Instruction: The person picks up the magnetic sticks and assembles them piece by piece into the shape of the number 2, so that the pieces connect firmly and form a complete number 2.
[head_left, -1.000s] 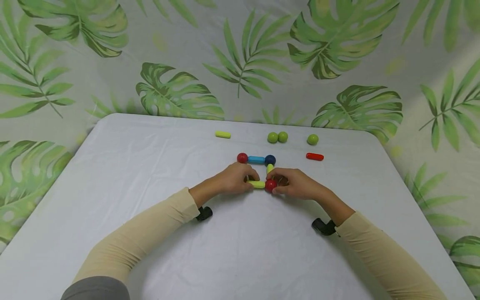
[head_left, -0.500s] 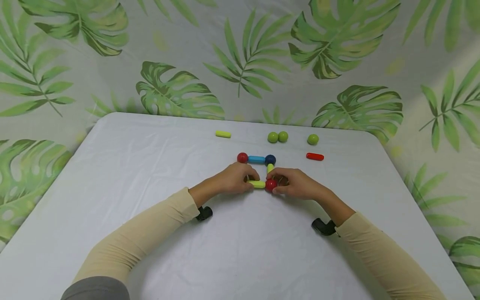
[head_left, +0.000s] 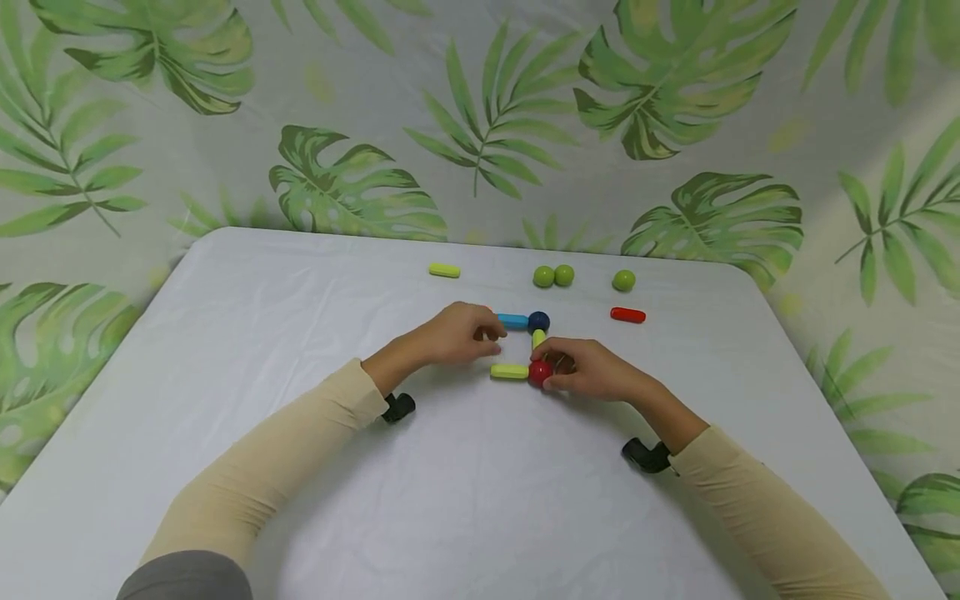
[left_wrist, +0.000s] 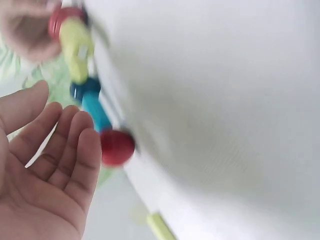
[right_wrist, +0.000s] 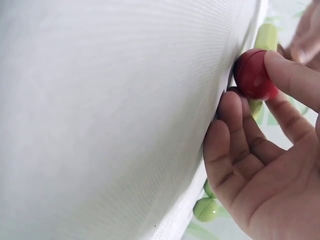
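Observation:
My right hand (head_left: pixel 596 369) pinches a red ball (right_wrist: pixel 254 75) between thumb and fingers at the near right corner of a joined chain. From that ball a yellow-green rod (head_left: pixel 509 372) points left. Another yellow-green rod (head_left: pixel 538 337) runs back to a dark blue ball (head_left: pixel 538 322), and a light blue rod (head_left: pixel 513 321) extends left from there. At its end sits a second red ball (left_wrist: pixel 117 147), mostly covered by my left hand in the head view. My left hand (head_left: pixel 457 333) hovers beside it, holding nothing, fingers loosely bent.
Toward the table's back edge lie a loose yellow-green rod (head_left: pixel 445 270), a pair of green balls (head_left: pixel 553 276), a single green ball (head_left: pixel 623 280) and a red rod (head_left: pixel 627 315). A leaf-patterned cloth (head_left: pixel 487 125) hangs behind the white table (head_left: pixel 480 500).
My left hand has let go of the near yellow-green rod and moved back and left toward the far red ball. My right hand still pinches its red ball in place.

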